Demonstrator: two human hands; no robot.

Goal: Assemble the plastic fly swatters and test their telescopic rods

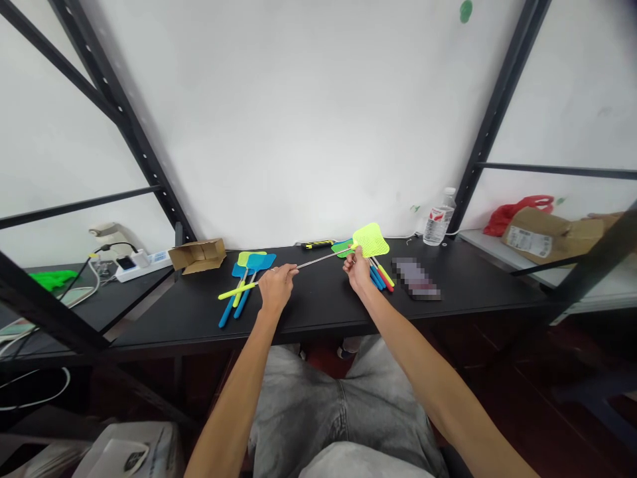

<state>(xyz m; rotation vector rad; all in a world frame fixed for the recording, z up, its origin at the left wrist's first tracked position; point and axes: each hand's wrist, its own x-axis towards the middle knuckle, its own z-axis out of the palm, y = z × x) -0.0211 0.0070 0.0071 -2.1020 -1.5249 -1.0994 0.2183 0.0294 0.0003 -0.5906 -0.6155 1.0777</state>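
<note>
A yellow fly swatter (pixel 372 240) with a thin metal rod is held level above the black table, its yellow handle pointing left. My left hand (pixel 277 287) is closed round the rod near the handle. At the other end, my right hand (pixel 357 267) pinches the swatter where the rod meets the mesh head. Left of my left hand lie blue and yellow fly swatters (pixel 261 262) with their handles toward me. Beneath and beside my right hand lie more swatters (pixel 377 275), with blue, red and yellow handles and a green head partly hidden.
An open cardboard box (pixel 198 257) stands at the table's left back, near a power strip (pixel 144 264). A yellow-black box cutter (pixel 318 245) lies by the wall. At the right are a water bottle (pixel 440 218) and a blurred-out flat object (pixel 417 277). Black shelf posts (pixel 490 126) flank the table.
</note>
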